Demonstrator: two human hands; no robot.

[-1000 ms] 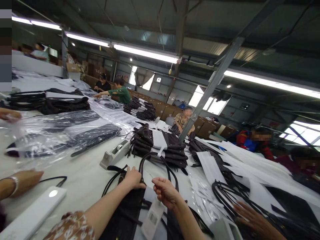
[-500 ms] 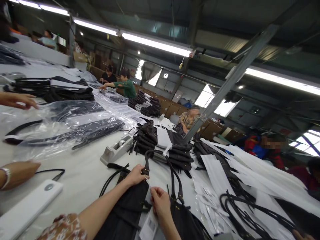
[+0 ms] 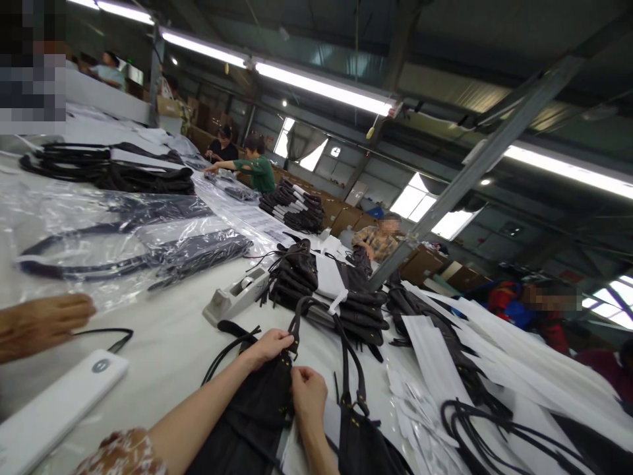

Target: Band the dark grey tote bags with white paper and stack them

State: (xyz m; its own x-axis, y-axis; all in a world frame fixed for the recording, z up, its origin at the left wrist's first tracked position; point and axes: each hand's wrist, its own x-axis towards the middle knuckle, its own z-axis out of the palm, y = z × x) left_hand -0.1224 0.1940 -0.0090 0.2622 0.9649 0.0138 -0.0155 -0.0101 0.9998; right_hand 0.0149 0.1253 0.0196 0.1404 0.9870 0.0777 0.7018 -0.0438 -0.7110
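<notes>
right in front of you, on the white table (image 3: 178, 330), lies the black bag (image 3: 237, 422), under your left arm (image 3: 205, 402) and on past your right wrist (image 3: 319, 442). its top edge slants: the left end is farther from you, the right end closer. the handle (image 3: 345, 369) makes a long loop that points away from you, toward the stack of dark bags (image 3: 297, 284). your left hand (image 3: 270, 348) grips the left foot of this loop, so that hand is nearer the handle. your right hand (image 3: 309, 396) is just beside it, lower and to the right, by the bag's top edge. its fingertips are pinched together, but what is between them is hidden, so i can't tell. well apart, to the left, is another person's hand (image 3: 47, 323).
</notes>
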